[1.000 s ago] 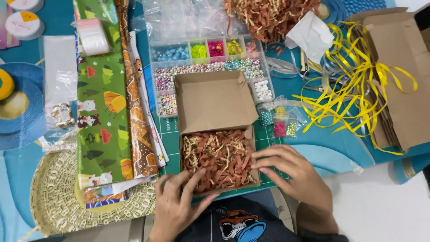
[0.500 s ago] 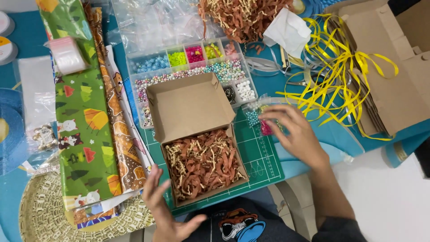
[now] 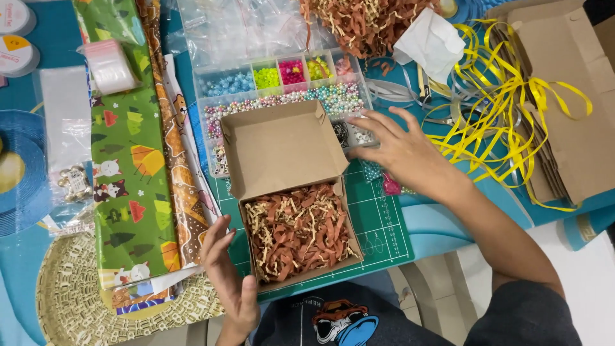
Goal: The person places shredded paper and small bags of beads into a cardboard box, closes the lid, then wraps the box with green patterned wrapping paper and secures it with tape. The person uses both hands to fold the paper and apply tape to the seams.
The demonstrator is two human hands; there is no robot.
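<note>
Cardboard box [image 3: 291, 192] of shredded paper: left hand [image 3: 225, 269], fingers extended, touches its left wall; right hand [image 3: 397, 154], fingers spread, rests on bead organiser [image 3: 282, 86].

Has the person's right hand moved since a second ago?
Yes. The right hand left the front right corner of the cardboard box and went up and away from the person, to the clear bead organizer behind the box, its fingers reaching over a compartment.

cardboard box [image 3: 282, 150]: showing plain brown
shredded paper [image 3: 298, 230]: mixing brown and cream
wrapping paper [image 3: 131, 166]: showing green with animals, trees
ribbon [image 3: 506, 102]: glowing yellow
cutting mat [image 3: 381, 221]: showing green, white grid
beads [image 3: 278, 77]: showing blue, green, pink
</note>
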